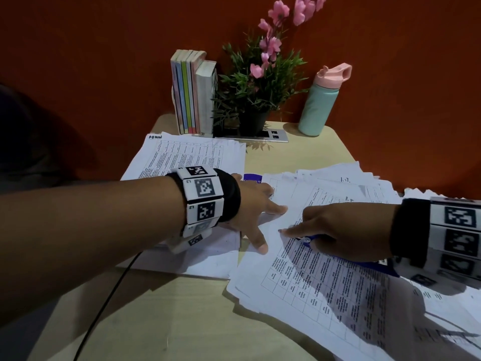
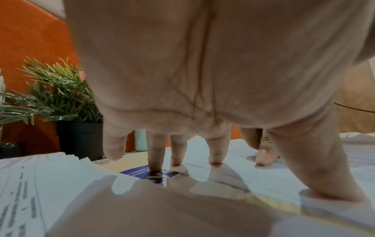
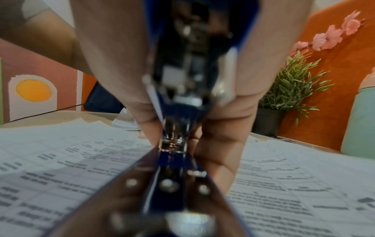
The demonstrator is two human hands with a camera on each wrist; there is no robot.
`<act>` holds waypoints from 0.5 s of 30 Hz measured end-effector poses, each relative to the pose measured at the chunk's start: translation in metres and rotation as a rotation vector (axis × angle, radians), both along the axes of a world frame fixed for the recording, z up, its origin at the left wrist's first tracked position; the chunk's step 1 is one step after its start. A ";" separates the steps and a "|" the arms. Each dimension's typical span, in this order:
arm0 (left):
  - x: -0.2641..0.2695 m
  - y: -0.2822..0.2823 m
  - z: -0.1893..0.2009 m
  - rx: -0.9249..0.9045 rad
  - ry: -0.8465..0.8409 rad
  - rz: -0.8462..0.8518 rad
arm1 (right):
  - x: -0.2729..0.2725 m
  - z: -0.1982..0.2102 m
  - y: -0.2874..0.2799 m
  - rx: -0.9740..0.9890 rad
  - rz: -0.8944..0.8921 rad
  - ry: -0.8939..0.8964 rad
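Table (image 1: 182, 321): a black cable (image 1: 104, 303) lay nearest, left of the stapler (image 1: 307, 240).
Stapler: blue, lay on the loose sheets (image 1: 299, 282). The right hand (image 1: 343, 230) was curled round it, forefinger stretched to the paper.
Left hand (image 1: 252, 212): just left of the stapler, fingers straight and spread, tips pressed on the sheets.
Second pile (image 1: 187, 155): beyond and left of the stapler.
Books (image 1: 192, 92), plant (image 1: 257, 82), bottle (image 1: 318, 105): well behind the stapler, at the wall.
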State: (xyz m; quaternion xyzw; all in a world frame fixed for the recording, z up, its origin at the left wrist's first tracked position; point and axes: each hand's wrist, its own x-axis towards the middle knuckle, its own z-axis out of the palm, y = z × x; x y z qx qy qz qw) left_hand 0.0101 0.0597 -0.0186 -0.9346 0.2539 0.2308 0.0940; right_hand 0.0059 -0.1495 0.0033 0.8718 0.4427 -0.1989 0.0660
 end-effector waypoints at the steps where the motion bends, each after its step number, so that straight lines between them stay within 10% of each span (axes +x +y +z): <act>1: 0.000 -0.001 0.000 0.001 -0.002 0.000 | 0.001 -0.001 0.003 0.007 0.005 -0.013; 15: -0.002 -0.001 0.000 -0.065 -0.120 -0.071 | 0.000 -0.003 -0.004 0.034 0.009 0.011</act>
